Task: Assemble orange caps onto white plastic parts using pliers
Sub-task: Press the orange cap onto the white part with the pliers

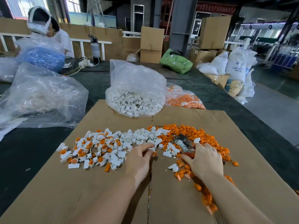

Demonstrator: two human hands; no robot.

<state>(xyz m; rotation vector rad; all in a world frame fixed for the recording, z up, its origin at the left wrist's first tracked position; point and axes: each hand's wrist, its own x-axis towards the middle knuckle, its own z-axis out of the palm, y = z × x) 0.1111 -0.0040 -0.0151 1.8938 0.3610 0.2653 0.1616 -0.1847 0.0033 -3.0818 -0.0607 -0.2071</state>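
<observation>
Loose white plastic parts [142, 136] and orange caps [191, 130] are strewn across a cardboard sheet [97, 191]. To the left lie white parts with orange caps fitted [90, 162]. My left hand [140, 159] reaches into the white pile and pinches a small white part [152, 149] between thumb and forefinger. The pliers [182, 143] lie among the orange caps, jaws pointing away from me. My right hand [206, 160] sits over their red handles [189, 155], with thumb and fingers curled around them. One white part [196, 140] lies just beyond that hand's fingertip.
Behind the cardboard stand an open clear bag of white parts [134, 102] and a bag of orange caps [184, 99]. A large crumpled plastic bag [42, 96] lies at the left. Another person [43, 25] sits far left. Cartons and sacks [237, 65] line the back.
</observation>
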